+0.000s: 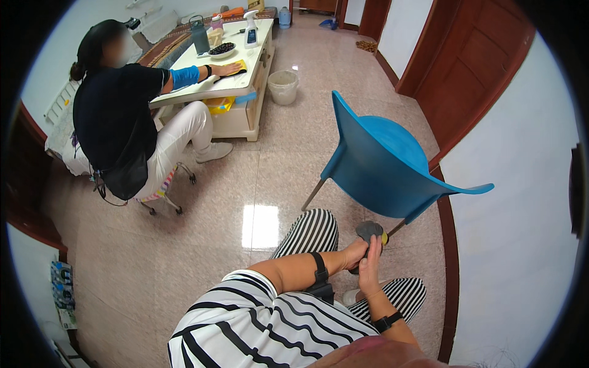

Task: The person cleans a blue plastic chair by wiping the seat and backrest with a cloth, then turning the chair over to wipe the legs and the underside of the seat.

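Observation:
My left hand (355,254) is closed around a dark grey item (369,229), perhaps a shoe, whose exact kind I cannot tell. Part of it shows above the hand and a small part below. My right hand (371,268) lies flat along its right side, fingers straight and pointing up, touching or very close to the left hand. A small yellow part (384,238) shows beside the right fingertips. Both hands are above my knees, in striped trousers, just in front of a blue plastic chair (382,170). The hands hide the item's middle.
At the left, a person (119,115) sits on a wheeled stool, one hand on a yellow cloth (239,67) on a white table (184,87). The table holds a spray bottle (251,32), a flask (199,37) and a bowl of dark fruit (222,51). A bucket (283,87) stands beside it.

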The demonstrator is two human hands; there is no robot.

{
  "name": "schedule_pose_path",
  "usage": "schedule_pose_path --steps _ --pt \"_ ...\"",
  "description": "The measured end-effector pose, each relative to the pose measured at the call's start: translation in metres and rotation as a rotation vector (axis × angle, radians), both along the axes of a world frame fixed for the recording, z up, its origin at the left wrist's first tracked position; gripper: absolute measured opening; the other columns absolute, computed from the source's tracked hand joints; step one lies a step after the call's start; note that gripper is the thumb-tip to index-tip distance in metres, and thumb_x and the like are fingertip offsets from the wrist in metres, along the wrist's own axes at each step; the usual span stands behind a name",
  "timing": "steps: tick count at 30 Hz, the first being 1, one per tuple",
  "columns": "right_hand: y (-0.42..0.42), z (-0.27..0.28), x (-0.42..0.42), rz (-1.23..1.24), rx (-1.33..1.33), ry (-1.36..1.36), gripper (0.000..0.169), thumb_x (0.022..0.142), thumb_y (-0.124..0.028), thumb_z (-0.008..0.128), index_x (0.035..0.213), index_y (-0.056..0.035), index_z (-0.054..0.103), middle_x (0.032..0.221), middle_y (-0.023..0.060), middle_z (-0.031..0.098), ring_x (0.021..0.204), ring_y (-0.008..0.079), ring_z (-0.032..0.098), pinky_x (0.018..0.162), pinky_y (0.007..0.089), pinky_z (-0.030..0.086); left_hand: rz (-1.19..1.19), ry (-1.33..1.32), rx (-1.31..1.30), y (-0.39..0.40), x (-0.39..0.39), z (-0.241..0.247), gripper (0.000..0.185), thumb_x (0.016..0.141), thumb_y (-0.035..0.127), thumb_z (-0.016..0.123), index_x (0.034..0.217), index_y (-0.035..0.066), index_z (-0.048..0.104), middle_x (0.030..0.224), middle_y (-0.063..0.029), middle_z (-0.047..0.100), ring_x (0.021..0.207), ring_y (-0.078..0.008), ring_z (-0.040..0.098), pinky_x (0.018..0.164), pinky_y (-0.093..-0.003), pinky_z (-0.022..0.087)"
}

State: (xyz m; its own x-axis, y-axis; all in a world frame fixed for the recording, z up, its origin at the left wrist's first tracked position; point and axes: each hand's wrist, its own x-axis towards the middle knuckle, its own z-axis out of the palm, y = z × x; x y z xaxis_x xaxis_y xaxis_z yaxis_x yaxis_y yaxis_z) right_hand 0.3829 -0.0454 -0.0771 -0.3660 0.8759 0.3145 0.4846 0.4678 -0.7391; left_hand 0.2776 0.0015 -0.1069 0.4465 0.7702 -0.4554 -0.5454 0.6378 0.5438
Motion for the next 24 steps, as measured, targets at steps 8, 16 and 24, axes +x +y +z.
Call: schedule_pose_path --steps 8,16,24 --pt "0.021 0.013 0.012 -0.082 -0.012 0.147 0.074 0.097 -0.049 0.034 0.147 0.0036 0.022 0.156 0.0261 0.008 0.145 0.0388 0.011 0.116 0.0453 0.008 -0.207 -0.133 -0.104 -0.023 -0.001 0.037 0.018 0.092 0.019 0.05 0.095 0.004 0.061 0.082 -0.0038 0.061 0.066 -0.0116 0.058 0.05 -0.0255 0.044" --pt "-0.005 0.028 -0.032 0.216 0.001 -0.003 0.082 0.092 -0.061 0.038 0.146 -0.0013 0.027 0.154 0.0274 0.012 0.144 0.0425 0.008 0.115 0.0499 0.007 0.024 0.214 0.396 -0.004 -0.002 -0.013 0.026 0.097 0.024 0.044 0.106 0.005 0.059 0.101 -0.0078 0.062 0.09 -0.0164 0.061 0.073 -0.0324 0.052" --pt "0.027 0.042 0.01 -0.25 0.12 0.147 0.05 0.096 -0.016 0.037 0.143 0.0005 0.032 0.155 0.0209 0.017 0.141 0.036 0.024 0.112 0.0452 0.026 0.021 -0.268 -0.173 0.004 -0.009 0.018 0.027 0.095 0.025 0.048 0.104 0.004 0.062 0.098 -0.0079 0.067 0.085 -0.0193 0.066 0.077 -0.0334 0.055"
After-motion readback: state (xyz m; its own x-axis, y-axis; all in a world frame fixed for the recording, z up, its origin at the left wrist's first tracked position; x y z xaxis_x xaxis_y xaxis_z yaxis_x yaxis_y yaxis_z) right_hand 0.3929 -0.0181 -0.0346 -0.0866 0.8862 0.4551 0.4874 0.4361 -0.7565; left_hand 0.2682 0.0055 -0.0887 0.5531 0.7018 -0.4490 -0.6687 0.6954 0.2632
